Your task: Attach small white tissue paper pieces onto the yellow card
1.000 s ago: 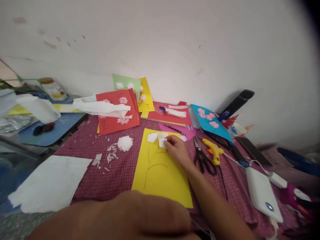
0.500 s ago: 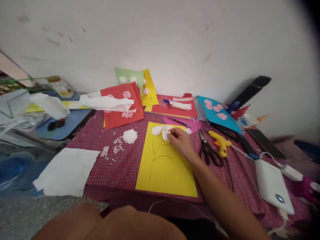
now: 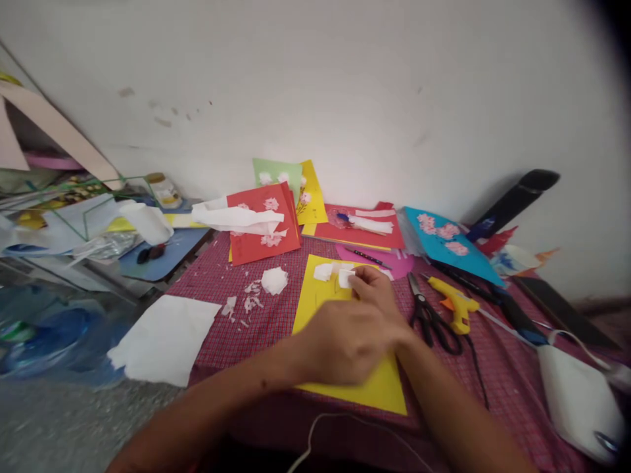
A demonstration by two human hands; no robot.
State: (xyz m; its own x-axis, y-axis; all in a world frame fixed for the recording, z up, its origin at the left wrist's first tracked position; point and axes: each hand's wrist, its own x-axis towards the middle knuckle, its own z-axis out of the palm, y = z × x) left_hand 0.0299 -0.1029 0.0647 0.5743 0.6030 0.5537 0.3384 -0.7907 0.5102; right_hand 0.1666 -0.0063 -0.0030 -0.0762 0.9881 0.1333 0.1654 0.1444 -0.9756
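- Clearly, our right hand [image 3: 372, 287] pinches white paper [image 3: 346, 278] near the yellow sheet [image 3: 379, 389]'s far edge
- Nearer, our left hand [image 3: 348, 341] blurs, finger spread unclear
- Scissors [image 3: 424, 311] narrow rightward room

The right arm [image 3: 438, 381] extends from lower right, the right hand [image 3: 373, 289] pinching thumb against fingers. The left arm [image 3: 221, 397] slants across; the blurred left hand [image 3: 345, 341] overlaps the right wrist in view, fingertips unclear.

A small spot [image 3: 264, 383] marks the bare left forearm [image 3: 221, 408].
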